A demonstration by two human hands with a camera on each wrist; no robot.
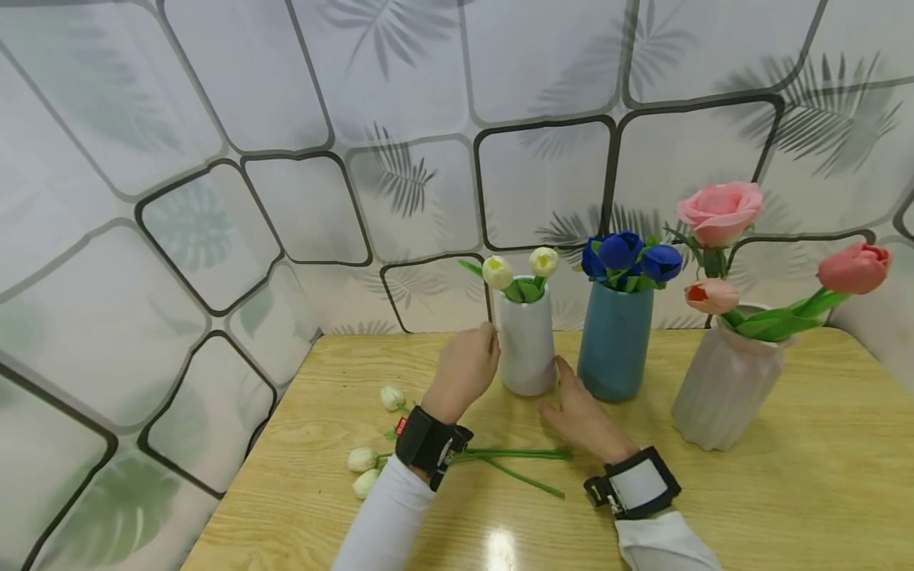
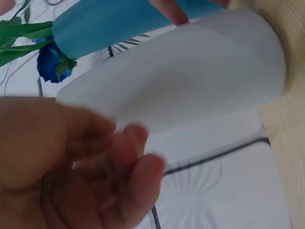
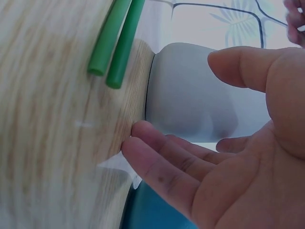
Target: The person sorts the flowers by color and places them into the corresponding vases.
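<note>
A white vase (image 1: pixel 527 349) with two white tulips (image 1: pixel 497 272) stands on the wooden table (image 1: pixel 785 492). My left hand (image 1: pixel 489 341) is at the vase's left side, fingers (image 2: pixel 128 157) loosely curled and holding nothing. Just beyond them, the left wrist view shows the vase wall (image 2: pixel 190 81). My right hand (image 1: pixel 560 381) lies open at the vase's lower right. Its straight fingers (image 3: pixel 162 162) rest on the table by the vase base (image 3: pixel 186 90), thumb raised. I cannot tell whether either hand touches the vase.
A blue vase (image 1: pixel 614 345) with blue roses stands right of the white one. A ribbed pale vase (image 1: pixel 721 388) with pink flowers stands further right. Loose white tulips (image 1: pixel 362 460) with green stems (image 1: pixel 517 455) lie under my left forearm. A patterned wall (image 1: pixel 286 198) closes the back and left.
</note>
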